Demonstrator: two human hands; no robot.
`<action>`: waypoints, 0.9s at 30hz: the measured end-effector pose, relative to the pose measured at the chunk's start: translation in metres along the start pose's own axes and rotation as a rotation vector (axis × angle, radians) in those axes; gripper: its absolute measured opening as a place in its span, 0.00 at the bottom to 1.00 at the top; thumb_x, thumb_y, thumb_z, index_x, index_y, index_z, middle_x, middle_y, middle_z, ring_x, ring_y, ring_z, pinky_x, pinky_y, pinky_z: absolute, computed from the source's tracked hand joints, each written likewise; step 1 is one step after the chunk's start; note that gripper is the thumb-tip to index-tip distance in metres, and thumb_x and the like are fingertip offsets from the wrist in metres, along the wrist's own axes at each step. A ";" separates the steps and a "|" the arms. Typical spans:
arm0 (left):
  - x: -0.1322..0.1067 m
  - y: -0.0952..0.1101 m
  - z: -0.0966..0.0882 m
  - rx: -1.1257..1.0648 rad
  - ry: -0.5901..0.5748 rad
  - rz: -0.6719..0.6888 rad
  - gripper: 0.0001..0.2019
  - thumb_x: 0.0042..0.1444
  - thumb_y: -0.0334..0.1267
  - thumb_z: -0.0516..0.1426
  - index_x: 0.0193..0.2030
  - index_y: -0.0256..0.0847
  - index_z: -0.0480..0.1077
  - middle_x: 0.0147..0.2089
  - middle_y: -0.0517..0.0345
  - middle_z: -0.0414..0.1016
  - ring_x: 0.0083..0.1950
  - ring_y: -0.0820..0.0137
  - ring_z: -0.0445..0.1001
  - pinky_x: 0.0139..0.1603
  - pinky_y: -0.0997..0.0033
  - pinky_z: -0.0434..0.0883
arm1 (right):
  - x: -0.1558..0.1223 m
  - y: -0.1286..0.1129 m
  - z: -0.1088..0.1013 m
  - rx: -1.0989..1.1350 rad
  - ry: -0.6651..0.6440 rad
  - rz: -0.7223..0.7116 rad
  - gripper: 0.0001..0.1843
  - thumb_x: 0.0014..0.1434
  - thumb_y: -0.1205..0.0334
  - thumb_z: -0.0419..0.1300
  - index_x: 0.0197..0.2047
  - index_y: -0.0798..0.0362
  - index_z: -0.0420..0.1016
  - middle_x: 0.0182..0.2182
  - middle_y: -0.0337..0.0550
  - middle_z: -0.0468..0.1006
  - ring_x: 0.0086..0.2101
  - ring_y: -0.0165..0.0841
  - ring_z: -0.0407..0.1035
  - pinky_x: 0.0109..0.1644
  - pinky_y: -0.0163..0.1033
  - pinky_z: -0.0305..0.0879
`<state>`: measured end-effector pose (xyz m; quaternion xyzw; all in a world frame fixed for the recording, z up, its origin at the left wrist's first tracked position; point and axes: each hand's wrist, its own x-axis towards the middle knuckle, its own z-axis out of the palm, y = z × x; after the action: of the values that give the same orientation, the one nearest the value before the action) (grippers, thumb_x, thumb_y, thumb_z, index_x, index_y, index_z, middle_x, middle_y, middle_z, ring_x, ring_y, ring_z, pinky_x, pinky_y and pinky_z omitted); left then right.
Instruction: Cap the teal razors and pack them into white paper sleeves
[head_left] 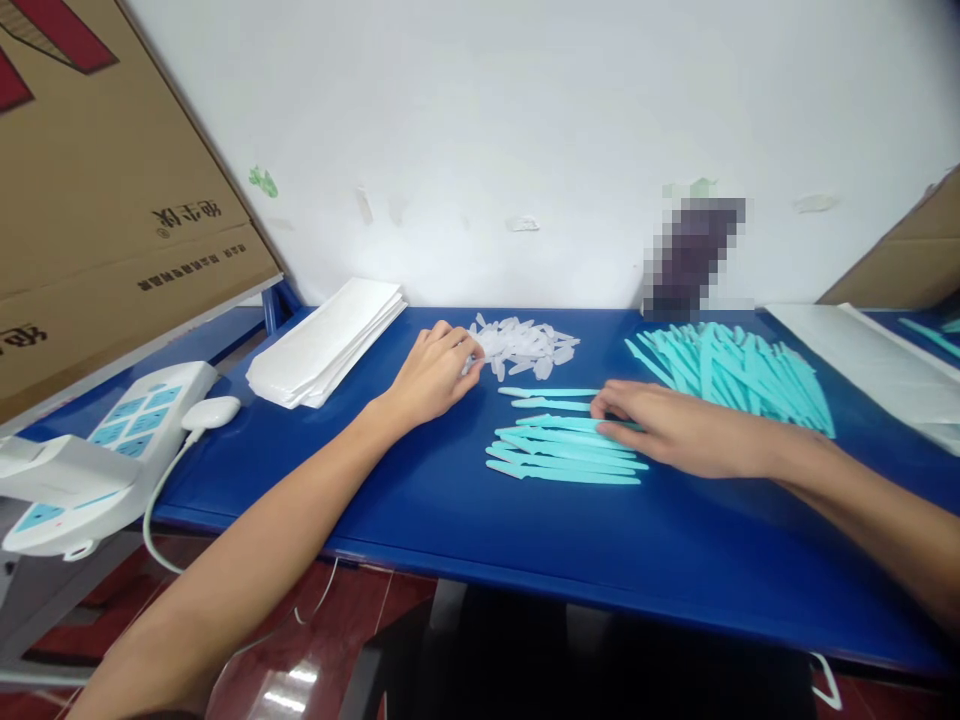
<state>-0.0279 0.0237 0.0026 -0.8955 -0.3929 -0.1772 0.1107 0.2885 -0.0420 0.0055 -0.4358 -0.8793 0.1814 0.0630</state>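
Observation:
My left hand (439, 372) is at the left edge of a pile of small translucent plastic caps (525, 342). Its thumb and fingers are closed around what looks like one whitish cap. My right hand (645, 425) rests over a row of turquoise eyebrow razors (566, 470) lying side by side on the table. The right fingers are curled together at the handle ends of the upper razors and appear to pinch one; the fingertips partly hide it. Behind that hand lies a larger heap of the same turquoise razors (735, 370).
A stack of white paper bags (330, 340) lies at the back left of the blue table (420, 500). Left of it are a white power strip (142, 430) with a plugged-in cable and a big cardboard box (112, 180). White sheets (862, 365) lie at the right.

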 end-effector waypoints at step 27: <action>0.001 0.017 0.014 -0.621 0.243 -0.076 0.11 0.56 0.46 0.67 0.40 0.41 0.80 0.35 0.56 0.82 0.37 0.67 0.76 0.45 0.63 0.71 | 0.016 -0.003 0.006 0.221 0.580 0.052 0.13 0.70 0.50 0.51 0.48 0.50 0.68 0.28 0.39 0.74 0.26 0.33 0.65 0.31 0.40 0.61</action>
<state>-0.0114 0.0172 -0.0108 -0.8435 -0.3371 -0.3980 -0.1282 0.2756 -0.0326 0.0006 -0.4822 -0.7881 0.1457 0.3537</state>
